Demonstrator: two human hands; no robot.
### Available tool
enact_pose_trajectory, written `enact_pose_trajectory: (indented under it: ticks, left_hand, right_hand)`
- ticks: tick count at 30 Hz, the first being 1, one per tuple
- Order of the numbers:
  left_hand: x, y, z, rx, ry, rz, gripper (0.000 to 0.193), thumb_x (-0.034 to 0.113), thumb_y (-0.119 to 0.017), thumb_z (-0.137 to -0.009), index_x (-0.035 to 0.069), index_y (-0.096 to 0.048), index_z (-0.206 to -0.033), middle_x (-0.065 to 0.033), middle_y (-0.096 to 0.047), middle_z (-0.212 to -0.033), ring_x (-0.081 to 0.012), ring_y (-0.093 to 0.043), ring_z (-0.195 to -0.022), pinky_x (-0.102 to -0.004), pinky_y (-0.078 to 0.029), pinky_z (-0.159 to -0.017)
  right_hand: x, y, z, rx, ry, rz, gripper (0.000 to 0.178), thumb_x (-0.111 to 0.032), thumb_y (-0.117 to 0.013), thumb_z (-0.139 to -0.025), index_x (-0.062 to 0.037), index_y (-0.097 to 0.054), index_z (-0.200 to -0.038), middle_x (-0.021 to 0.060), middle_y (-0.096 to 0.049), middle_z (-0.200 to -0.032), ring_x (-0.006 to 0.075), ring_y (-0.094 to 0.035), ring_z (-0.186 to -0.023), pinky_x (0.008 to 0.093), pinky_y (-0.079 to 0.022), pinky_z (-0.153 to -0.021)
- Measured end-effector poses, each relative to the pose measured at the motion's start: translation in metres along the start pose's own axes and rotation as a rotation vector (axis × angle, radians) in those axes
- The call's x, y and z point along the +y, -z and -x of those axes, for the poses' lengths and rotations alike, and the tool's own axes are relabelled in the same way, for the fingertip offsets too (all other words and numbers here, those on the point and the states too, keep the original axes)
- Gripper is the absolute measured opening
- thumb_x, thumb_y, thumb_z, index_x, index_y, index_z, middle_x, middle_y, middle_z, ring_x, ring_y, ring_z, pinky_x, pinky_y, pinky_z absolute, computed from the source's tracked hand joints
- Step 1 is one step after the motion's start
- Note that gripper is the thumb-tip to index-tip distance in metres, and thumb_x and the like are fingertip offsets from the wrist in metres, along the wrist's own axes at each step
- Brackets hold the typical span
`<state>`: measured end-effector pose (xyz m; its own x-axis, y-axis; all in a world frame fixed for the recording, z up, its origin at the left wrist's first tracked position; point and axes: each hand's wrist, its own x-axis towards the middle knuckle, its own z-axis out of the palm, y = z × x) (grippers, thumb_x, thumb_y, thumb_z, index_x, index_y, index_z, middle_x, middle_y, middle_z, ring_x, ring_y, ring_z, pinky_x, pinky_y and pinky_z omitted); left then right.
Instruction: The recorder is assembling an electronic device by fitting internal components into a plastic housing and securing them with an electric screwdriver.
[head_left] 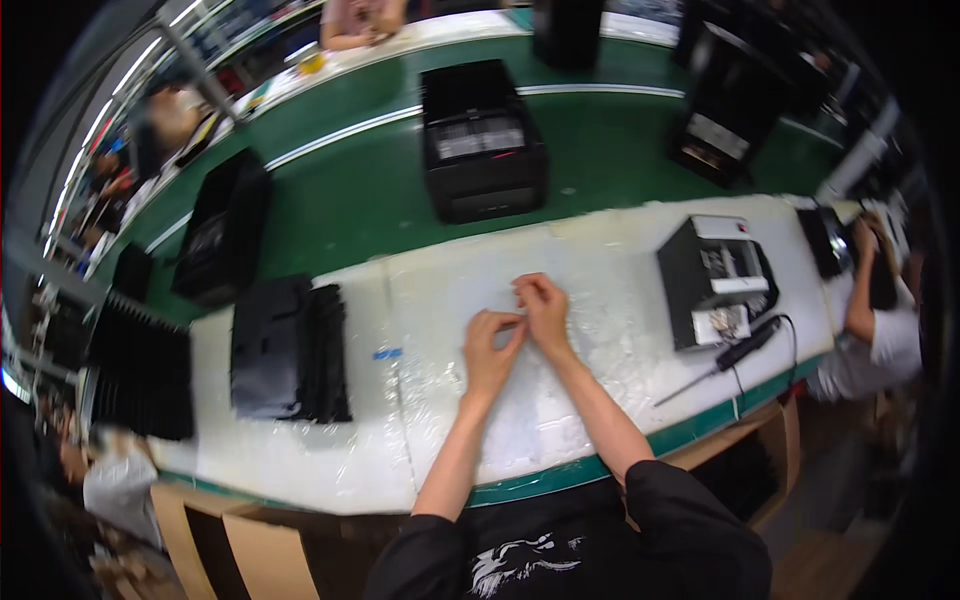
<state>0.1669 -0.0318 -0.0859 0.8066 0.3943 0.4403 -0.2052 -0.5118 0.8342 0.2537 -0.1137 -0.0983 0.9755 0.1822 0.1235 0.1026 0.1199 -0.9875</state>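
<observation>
My left hand and my right hand are close together above the middle of the white, film-covered workbench. The left thumb and fingertips come together in a pinch beside the right hand. The fingers of my right hand are curled inward, thumb against fingers. Whatever may be between the fingertips is too small to make out. To the right stands a grey and black box-shaped screw feeder. A black electric screwdriver with a long thin shaft lies in front of it, its cord running toward the bench edge.
A stack of black plastic panels lies left on the bench, with more black parts beyond. On the green conveyor past the bench stand several black machine housings. A co-worker's arm reaches in at right; another person is at lower left.
</observation>
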Motion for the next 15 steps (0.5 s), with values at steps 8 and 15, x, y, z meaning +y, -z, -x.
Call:
enact_pose_trajectory:
  ticks: [8, 15]
  left_hand:
    - [-0.001, 0.004, 0.005, -0.129, 0.042, -0.039, 0.012, 0.008, -0.067, -0.075, 0.004, -0.064, -0.085, -0.0071, -0.066, -0.083, -0.0232, -0.061, -0.083, -0.0430, -0.033, -0.103]
    - [0.004, 0.002, 0.006, -0.089, 0.072, -0.053, 0.012, 0.007, -0.066, -0.075, 0.003, -0.064, -0.086, -0.0083, -0.066, -0.080, -0.0243, -0.060, -0.085, -0.0422, -0.034, -0.104]
  right_hand:
    - [-0.002, -0.004, 0.005, -0.056, 0.063, 0.102, 0.013, -0.013, -0.061, -0.082, -0.0008, -0.065, -0.083, 0.0091, -0.066, -0.075, 0.0138, -0.061, -0.067, 0.0271, -0.048, -0.062]
    - [-0.010, -0.004, 0.009, -0.066, 0.053, 0.114, 0.015, -0.014, -0.062, -0.082, 0.0001, -0.065, -0.081, 0.0091, -0.067, -0.074, 0.0131, -0.061, -0.063, 0.0261, -0.047, -0.060]
